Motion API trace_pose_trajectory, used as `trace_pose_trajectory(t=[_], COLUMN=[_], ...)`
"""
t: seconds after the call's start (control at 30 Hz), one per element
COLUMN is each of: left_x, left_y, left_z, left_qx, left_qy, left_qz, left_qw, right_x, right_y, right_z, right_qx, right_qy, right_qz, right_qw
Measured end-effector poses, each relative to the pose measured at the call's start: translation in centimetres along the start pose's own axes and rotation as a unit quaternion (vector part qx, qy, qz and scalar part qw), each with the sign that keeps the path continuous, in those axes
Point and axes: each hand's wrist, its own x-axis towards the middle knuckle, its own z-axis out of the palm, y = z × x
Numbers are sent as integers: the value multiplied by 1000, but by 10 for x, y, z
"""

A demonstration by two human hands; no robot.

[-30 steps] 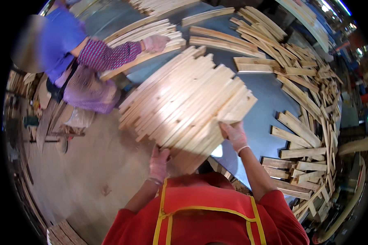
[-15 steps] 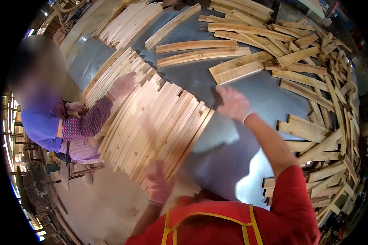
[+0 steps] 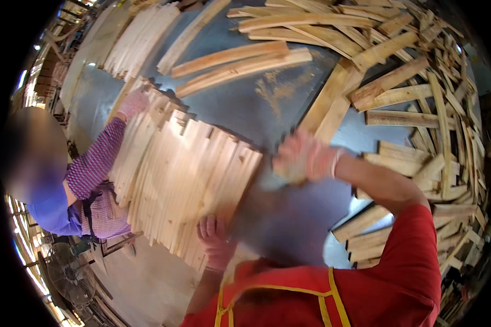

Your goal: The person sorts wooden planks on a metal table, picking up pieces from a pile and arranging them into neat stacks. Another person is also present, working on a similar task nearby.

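Observation:
My right hand [image 3: 306, 158], in a pale pinkish work glove and blurred by motion, is closed over the near end of two wooden boards [image 3: 328, 111] lying side by side on the metal table. My left hand [image 3: 217, 242], gloved alike, rests with its fingers stretched out against the near right corner of a row of light wooden strips [image 3: 185, 180]. The strips lie tightly packed, edge to edge. A co-worker's gloved hand [image 3: 133, 103] touches the far left end of the strips.
Loose boards [image 3: 398, 92] pile up along the right side. Two separate boards [image 3: 245, 68] lie beyond the row on the grey metal table [image 3: 305, 218], near some sawdust [image 3: 278, 87]. Another stack of strips [image 3: 139, 41] is at the far left. A fan [image 3: 71, 272] stands lower left.
My right hand has closed on the two boards, which have swung round to point toward me. The co-worker's hand has moved to the far end of the strips. The view has shifted.

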Motion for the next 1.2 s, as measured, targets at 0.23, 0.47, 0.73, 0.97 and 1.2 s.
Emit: trace_pose_trajectory(t=[0.23,0.47,0.73,0.97,1.2], left_x=[15,-20,42,20,-6], left_y=[65,125,54,33,21], left_z=[-21,14,6,3,-18], left_qx=[-57,-275,-666,-379,62], left_qy=[-126,-149,-303,-122,-12], left_qz=[46,84,-228,-8,31], left_qw=[989,946,642,917,998], right_x=[-107,-51,17,46,-20], right_y=[-175,-274,-283,-328,-290], right_z=[6,62,15,-11,62], right_qx=[232,390,604,596,693], right_qy=[106,313,307,286,326], right_qz=[255,605,625,575,319], right_qw=[933,619,389,482,559])
